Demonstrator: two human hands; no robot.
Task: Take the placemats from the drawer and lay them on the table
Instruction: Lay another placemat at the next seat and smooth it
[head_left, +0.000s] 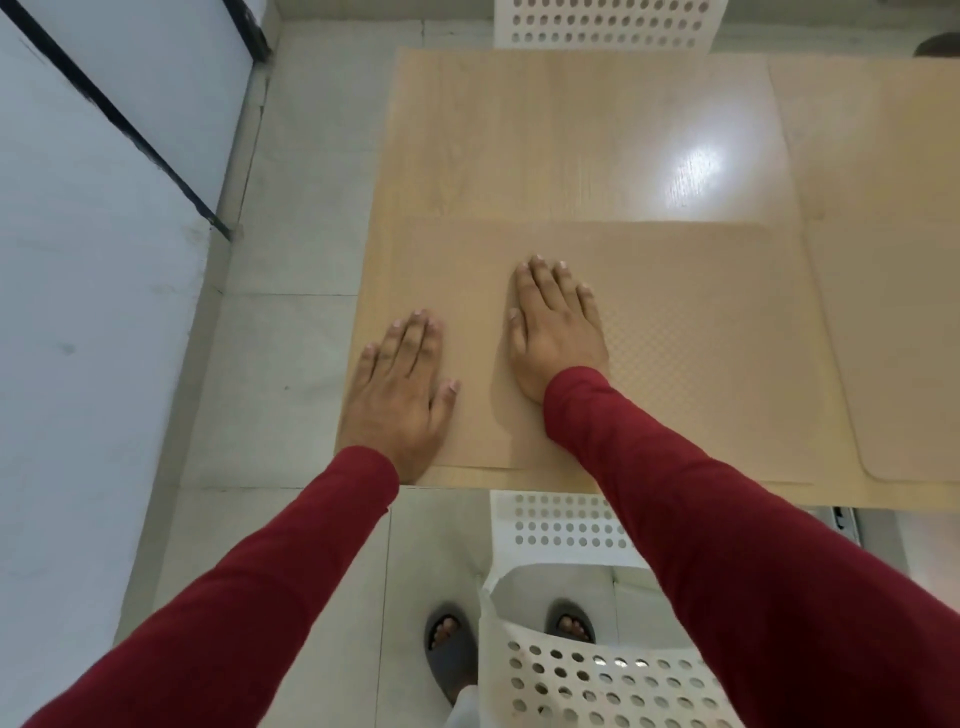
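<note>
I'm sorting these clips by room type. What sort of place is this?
Probably a home dining area: a light wood-look table carries placemats, white perforated plastic chairs stand at its near and far sides, and the floor is pale tile.
</note>
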